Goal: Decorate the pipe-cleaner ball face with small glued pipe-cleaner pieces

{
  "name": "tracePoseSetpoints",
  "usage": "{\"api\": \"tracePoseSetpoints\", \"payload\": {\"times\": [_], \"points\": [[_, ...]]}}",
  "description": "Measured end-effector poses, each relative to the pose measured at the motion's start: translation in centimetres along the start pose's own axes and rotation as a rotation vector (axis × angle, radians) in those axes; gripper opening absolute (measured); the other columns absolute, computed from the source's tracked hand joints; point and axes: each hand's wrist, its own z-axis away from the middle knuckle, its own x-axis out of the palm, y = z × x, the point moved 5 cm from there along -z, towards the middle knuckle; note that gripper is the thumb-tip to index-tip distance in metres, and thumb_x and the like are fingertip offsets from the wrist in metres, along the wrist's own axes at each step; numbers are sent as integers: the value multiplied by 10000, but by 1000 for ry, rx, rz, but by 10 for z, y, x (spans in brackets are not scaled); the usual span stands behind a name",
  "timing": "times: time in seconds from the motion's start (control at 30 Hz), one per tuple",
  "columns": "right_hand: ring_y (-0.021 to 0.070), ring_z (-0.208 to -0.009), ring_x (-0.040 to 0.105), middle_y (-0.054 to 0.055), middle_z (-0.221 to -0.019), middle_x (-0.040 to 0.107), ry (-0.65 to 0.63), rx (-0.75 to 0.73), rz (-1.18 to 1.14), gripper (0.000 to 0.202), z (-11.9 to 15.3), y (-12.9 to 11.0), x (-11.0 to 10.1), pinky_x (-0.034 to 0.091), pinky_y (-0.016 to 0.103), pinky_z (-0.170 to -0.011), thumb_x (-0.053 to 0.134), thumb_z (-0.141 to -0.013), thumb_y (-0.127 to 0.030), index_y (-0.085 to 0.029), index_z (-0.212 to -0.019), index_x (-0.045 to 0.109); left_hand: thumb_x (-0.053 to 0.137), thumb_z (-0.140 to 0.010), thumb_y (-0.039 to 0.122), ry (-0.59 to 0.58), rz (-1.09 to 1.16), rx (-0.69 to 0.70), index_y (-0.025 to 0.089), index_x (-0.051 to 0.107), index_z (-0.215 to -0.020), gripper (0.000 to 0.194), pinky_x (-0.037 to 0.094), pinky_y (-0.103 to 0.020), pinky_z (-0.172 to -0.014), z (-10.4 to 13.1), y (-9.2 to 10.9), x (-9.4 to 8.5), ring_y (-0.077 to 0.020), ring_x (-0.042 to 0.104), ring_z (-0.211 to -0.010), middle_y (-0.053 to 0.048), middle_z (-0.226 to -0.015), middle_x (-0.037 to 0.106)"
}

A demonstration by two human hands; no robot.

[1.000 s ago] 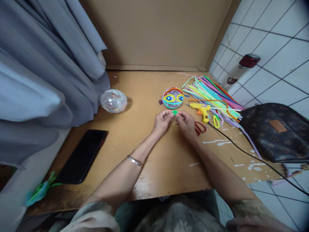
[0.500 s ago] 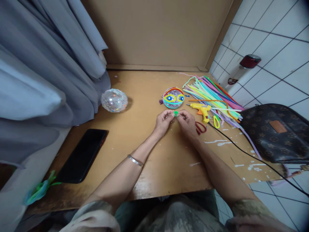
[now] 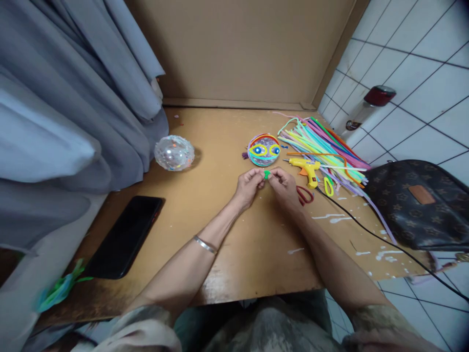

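Observation:
A small green piece of pipe cleaner [image 3: 267,174], bent into a compact shape, is pinched between both hands over the table. My left hand [image 3: 250,187] grips its left side with thumb and forefinger. On its right side, the fingers of my right hand [image 3: 283,187] are closed on it. Just beyond my fingertips sits a decorated ball [image 3: 264,150] with yellow-rimmed blue eyes and coloured pipe cleaner bands. Red-handled scissors [image 3: 305,195] lie partly hidden beside my right hand. To the right is a yellow glue gun [image 3: 307,168] on its side.
A pile of coloured pipe cleaners [image 3: 318,142] spreads at the back right, near a brown patterned bag [image 3: 414,205]. The glue gun's black cord [image 3: 366,227] crosses the table's right side. Leftward are a transparent speckled ball [image 3: 175,153], a black phone [image 3: 124,237] and a grey curtain [image 3: 73,107].
Both hands stay in nearly the same place, still pinching the green piece, which has shifted only slightly between the fingertips. The other objects rest where they were.

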Motion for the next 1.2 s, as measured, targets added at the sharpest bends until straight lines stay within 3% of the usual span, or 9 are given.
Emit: {"api": "tracePoseSetpoints", "payload": {"times": [0.23,0.4,0.7,0.93,1.07,1.2], "points": [[164,-669,575,-12,-680,623,-16,26,-102,416,2,2,5,508,314,-695,657,-823,-654,-241,-841,606,865,-674,396,111,17,10,163,656,-785,332,408,-225,-596,1,-2,-5,-66,499,-561,48,-613,581],[153,-625,570,-19,-649,616,39,28,-115,373,2,4,5,511,306,-666,670,-811,-604,-242,-788,581,870,-655,375,104,22,11,158,652,-754,323,405,-221,-582,2,-4,-2,-57,494,-542,48,-610,595],[149,-653,559,-17,-674,616,-2,35,-88,332,-1,6,-2,472,283,-623,661,-801,-559,-237,-789,582,893,-614,343,69,120,-105,150,654,-775,346,425,-221,-597,4,-7,0,-64,536,-569,28,-641,619],[128,-620,412,-56,-626,458,-9,10,61,271,-4,10,-10,327,262,-570,600,-818,-483,-245,-720,513,906,-600,505,-11,-63,-15,170,649,-714,437,341,-230,-538,0,1,-4,-61,449,-513,42,-567,572],[133,-628,411,-52,-642,460,14,11,50,278,-4,8,-10,325,266,-576,602,-827,-490,-247,-733,506,893,-603,581,-43,-164,22,166,660,-707,487,322,-237,-542,2,4,-2,-65,435,-511,45,-544,552],[128,-608,409,-52,-650,479,22,26,-22,356,-4,7,-8,340,268,-575,620,-848,-580,-245,-775,527,866,-652,559,-3,-193,43,172,640,-689,450,322,-240,-552,3,5,-2,-69,421,-515,54,-536,519]]}}
